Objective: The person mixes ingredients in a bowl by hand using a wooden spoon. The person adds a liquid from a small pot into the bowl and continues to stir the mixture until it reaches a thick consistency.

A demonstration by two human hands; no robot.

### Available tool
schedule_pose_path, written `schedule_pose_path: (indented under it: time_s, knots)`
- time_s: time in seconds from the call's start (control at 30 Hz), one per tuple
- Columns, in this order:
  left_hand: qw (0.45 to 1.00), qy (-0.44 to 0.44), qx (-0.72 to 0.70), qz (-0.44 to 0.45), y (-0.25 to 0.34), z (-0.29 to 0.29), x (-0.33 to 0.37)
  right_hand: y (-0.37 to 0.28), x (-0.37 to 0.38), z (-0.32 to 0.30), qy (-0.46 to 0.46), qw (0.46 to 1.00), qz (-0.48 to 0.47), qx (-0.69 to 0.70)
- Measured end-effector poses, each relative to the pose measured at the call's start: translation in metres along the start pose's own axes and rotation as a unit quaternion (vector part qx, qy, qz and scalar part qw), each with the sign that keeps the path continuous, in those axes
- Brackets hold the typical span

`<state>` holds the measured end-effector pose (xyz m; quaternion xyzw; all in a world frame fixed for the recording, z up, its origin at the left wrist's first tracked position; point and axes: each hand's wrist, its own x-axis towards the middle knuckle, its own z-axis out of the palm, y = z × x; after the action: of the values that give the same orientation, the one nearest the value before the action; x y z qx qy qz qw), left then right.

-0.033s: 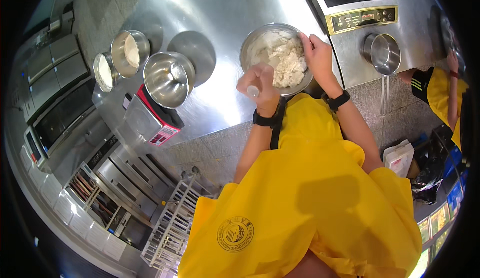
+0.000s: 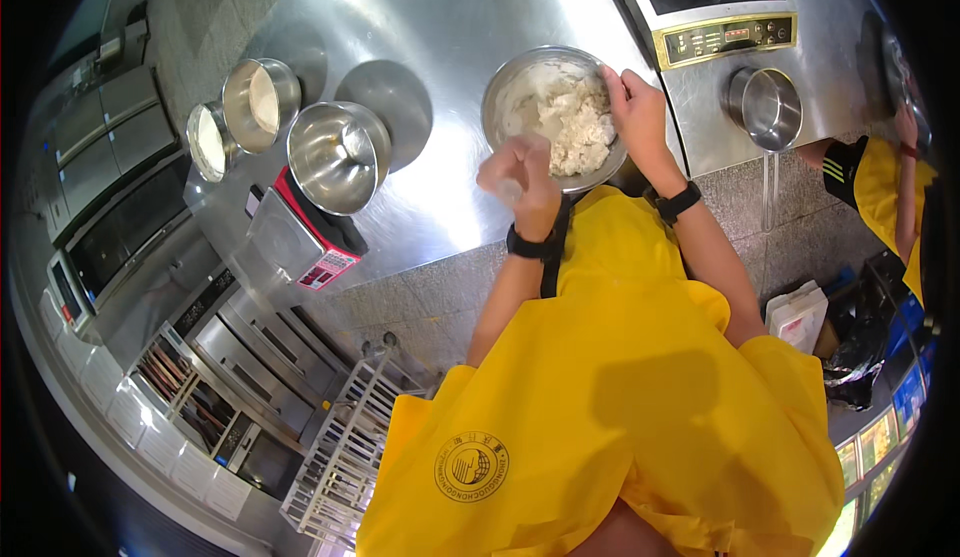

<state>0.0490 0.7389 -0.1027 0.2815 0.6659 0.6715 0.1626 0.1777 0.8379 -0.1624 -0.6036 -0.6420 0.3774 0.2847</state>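
Observation:
A steel mixing bowl (image 2: pixel 497 92) on the metal worktop holds a lumpy, pale, wet flour dough (image 2: pixel 580 127). My left hand (image 2: pixel 525 175) is closed around a utensil's handle (image 2: pixel 508 192) over the bowl's near left rim. Only the pale, rounded handle end shows, smeared by motion. The utensil's working end is hidden, so its kind cannot be told. My right hand (image 2: pixel 638 112) grips the bowl's right rim, thumb at the edge.
An empty steel bowl (image 2: pixel 330 172) sits on a red-and-silver kitchen scale (image 2: pixel 300 232) at left. Beside it stand two bowls of pale powder (image 2: pixel 262 102) (image 2: pixel 208 147). At right are an induction cooker (image 2: pixel 725 37), a steel saucepan (image 2: pixel 770 107) and another person's arm (image 2: pixel 905 182).
My left hand has shifted slightly to the right, and the handle end has moved down a little and blurred. My right hand stays on the rim.

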Motion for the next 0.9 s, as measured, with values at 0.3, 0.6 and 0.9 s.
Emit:
schedule_pose_path:
  time_s: [0.3,0.6,0.9]
  knots:
    - [0.981,-0.161,-0.102,0.044,0.052,-0.057,0.012,0.007,-0.002,-0.003,-0.014,0.999,-0.037,-0.022]
    - [0.979,-0.196,-0.019,0.042,0.05,-0.05,0.007,0.002,0.001,-0.001,-0.02,0.996,-0.083,-0.02]
    - [0.981,-0.174,0.042,-0.07,0.042,0.007,-0.004,-0.002,-0.005,-0.002,-0.045,0.998,-0.035,0.001]
